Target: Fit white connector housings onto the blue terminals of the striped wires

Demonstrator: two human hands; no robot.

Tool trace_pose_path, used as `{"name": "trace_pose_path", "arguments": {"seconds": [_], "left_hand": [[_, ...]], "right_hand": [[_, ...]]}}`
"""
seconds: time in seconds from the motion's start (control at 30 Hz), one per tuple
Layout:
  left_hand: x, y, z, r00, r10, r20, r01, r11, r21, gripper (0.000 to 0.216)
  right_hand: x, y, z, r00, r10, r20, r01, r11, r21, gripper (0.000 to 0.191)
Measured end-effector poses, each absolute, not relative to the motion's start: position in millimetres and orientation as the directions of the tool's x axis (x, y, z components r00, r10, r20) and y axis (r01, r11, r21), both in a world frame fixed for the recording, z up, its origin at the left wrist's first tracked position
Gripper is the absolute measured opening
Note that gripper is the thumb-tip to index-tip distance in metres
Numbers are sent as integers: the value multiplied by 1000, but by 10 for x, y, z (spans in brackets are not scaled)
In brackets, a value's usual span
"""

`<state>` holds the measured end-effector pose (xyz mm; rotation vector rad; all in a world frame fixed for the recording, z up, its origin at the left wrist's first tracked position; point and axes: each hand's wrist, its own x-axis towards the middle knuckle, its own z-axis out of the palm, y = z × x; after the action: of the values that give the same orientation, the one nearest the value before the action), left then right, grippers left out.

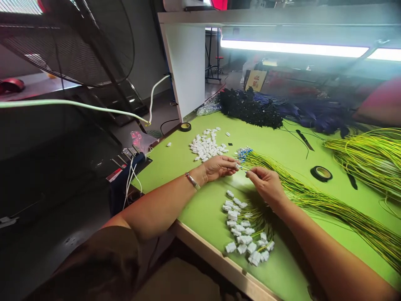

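Observation:
My left hand (221, 167) pinches a small white connector housing (238, 166) over the green table. Just to its right, the thumb and forefinger of my right hand (265, 180) are closed on a thin wire, whose tip points at the housing; whether it is inside I cannot tell. Beyond my hands lies a long bundle of yellow-green wires (313, 198) with blue and silver terminals (243, 154) at its end. A heap of loose white housings (206, 144) is behind my left hand. Nearer me rest several wires fitted with white housings (242, 238).
Two black tape rolls (321, 173) (185, 126) and a dark knife (304, 140) lie on the table (200, 205). Black connectors with dark cables (250, 108) are piled at the back, another yellow-green wire coil (369, 159) at right. A white cable (78, 106) hangs across the left, near a fan (94, 37).

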<state>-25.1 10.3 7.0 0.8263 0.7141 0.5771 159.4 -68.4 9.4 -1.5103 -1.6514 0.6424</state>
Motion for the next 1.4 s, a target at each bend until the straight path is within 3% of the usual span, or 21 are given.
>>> {"name": "trace_pose_path", "arguments": {"seconds": [0.33, 0.7, 0.93, 1.4], "left_hand": [[-233, 57, 81, 644, 687, -337, -171, 559, 812, 19], [-192, 23, 48, 642, 698, -317, -141, 515, 846, 23], [-184, 16, 84, 612, 697, -373, -117, 546, 830, 12], [-184, -25, 140, 603, 713, -359, -127, 530, 838, 18]], "right_hand": [[1573, -667, 150, -11, 995, 96, 479, 90, -873, 28], [1671, -636, 64, -116, 964, -239, 191, -215, -958, 29], [1669, -623, 37, -144, 959, -243, 41, -239, -970, 35], [1655, -630, 53, -99, 965, -243, 43, -240, -970, 37]]}}
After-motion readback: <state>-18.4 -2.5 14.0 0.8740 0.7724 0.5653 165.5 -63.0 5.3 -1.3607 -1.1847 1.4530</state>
